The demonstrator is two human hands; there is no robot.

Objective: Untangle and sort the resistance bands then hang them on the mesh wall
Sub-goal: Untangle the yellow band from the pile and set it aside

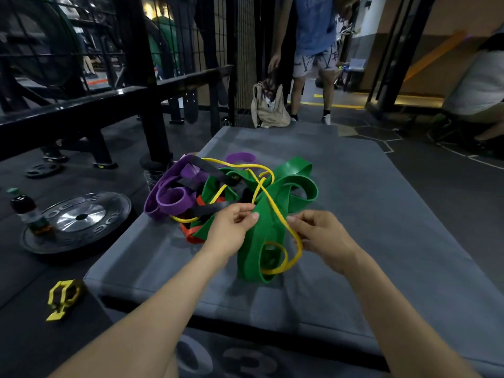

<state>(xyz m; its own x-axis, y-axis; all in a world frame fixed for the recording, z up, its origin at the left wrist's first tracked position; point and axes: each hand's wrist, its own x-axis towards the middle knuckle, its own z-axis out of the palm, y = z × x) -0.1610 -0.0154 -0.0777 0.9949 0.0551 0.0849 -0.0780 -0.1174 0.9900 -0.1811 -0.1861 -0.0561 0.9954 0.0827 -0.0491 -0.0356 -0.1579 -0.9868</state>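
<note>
A tangled heap of resistance bands lies on a grey padded box (381,214). A wide green band (294,173) loops through the middle, with purple bands (169,197) at the left, a black band (210,170), an orange band (193,236) underneath and a thin yellow band (272,203) threaded over all. My left hand (229,227) pinches the green band near its front fold. My right hand (324,236) holds the yellow band where it crosses the green one. The black mesh wall (191,36) stands behind at the left.
A black weight plate (90,214) with a bottle (27,211) on it lies on the floor at the left. A yellow clip (64,296) sits near the box corner. A beige bag (268,105) and a standing person (313,50) are beyond the box.
</note>
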